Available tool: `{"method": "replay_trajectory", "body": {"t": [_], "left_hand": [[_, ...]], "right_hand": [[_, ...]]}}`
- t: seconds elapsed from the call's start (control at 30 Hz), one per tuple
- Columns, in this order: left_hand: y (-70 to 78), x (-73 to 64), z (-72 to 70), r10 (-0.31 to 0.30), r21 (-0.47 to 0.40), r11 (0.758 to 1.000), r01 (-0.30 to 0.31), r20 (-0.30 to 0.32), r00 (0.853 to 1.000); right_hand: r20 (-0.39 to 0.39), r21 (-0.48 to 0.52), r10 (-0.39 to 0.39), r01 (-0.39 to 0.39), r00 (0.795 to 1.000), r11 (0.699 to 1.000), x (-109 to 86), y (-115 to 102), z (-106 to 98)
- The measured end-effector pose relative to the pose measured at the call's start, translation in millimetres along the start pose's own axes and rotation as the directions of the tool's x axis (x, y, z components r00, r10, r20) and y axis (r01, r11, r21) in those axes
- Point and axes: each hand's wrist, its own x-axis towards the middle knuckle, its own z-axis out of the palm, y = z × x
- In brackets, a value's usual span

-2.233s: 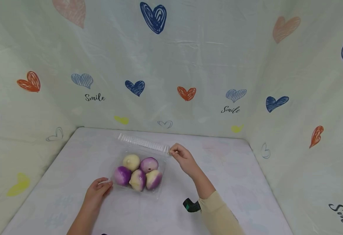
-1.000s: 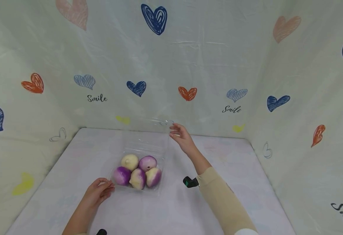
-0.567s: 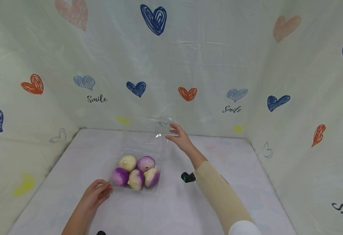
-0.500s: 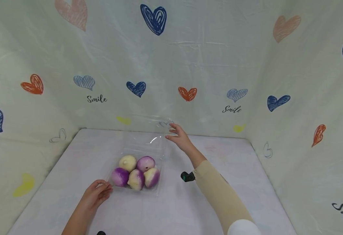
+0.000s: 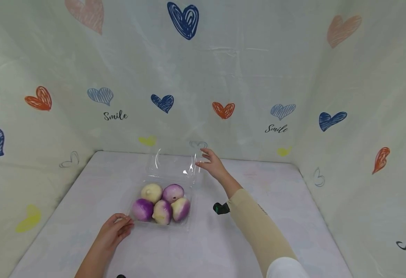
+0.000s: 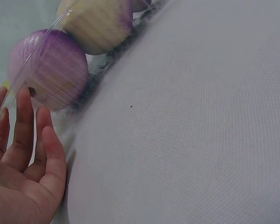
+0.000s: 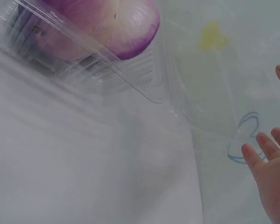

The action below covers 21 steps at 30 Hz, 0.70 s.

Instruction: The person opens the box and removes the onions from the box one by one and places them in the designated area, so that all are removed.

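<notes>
A clear plastic clamshell container (image 5: 189,226) lies on the table with its lid (image 5: 169,168) raised at the back. Inside sit several round, purple-and-cream vegetables (image 5: 162,211). My left hand (image 5: 114,229) is at the container's near left corner. In the left wrist view, the rim runs between thumb and fingers of the left hand (image 6: 25,158), which pinches it lightly. Beside the lid's right edge is my right hand (image 5: 213,164), fingers spread. The right wrist view shows the fingers of that hand (image 7: 273,172) apart, with nothing gripped.
The white table (image 5: 276,231) meets a pale curtain (image 5: 251,77) printed with hearts at the back and sides. A black wrist device (image 5: 221,208) sticks out by the right sleeve (image 5: 258,227).
The right hand has gone up and back from the lid's ridged edge, and its pinching fingers have spread. The lid has swung up, then leaned a little further back. The left hand has barely moved.
</notes>
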Motion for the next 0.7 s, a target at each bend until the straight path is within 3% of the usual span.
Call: {"method": "replay_trajectory", "body": {"t": [0.3,0.53,0.7], "left_hand": [[-0.4,0.1,-0.2,-0.013,0.017,1.000,0.013,-0.007,1.000],[-2.4,1.7,-3.0,-0.017,-0.023,1.000,0.017,0.007,1.000],[-3.8,2.7,-3.6,-0.033,-0.048,0.998,0.033,0.002,0.999]], "right_hand": [[0.030,-0.011,-0.032,0.033,0.999,0.999,-12.3,-2.1,7.5],[0.170,0.016,-0.086,0.084,0.982,0.996,-45.2,-39.9,13.1],[0.210,0.035,-0.084,0.079,0.974,0.996,-54.2,-35.2,23.1]]}}
